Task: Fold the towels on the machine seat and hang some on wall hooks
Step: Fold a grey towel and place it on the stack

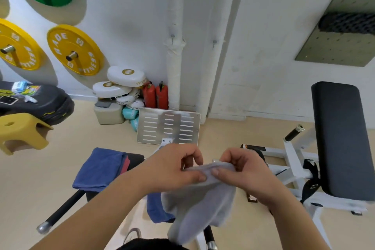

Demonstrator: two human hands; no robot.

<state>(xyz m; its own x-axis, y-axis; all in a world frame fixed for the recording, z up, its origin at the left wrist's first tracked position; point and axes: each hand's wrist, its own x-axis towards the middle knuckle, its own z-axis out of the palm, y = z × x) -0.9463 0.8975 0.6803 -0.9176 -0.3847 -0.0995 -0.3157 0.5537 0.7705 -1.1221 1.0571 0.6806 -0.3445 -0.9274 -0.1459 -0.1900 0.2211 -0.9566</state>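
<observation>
Towel (203, 207), pale grey, hangs near centre. Left hand (178, 168) and right hand (243, 170) close together, both pinching its top edge. Soft, light, limp; take by corners. Blue towel (101, 168) draped left, likely over machine seat (135, 159).

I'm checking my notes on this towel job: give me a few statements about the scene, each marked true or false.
1. The left hand and the right hand both pinch the grey towel. True.
2. A towel hangs on each wall hook. False: the left hook and the right hook are bare.
3. A blue towel lies left of the hands. True.
4. The stool is red. False: the stool is yellow.
</observation>
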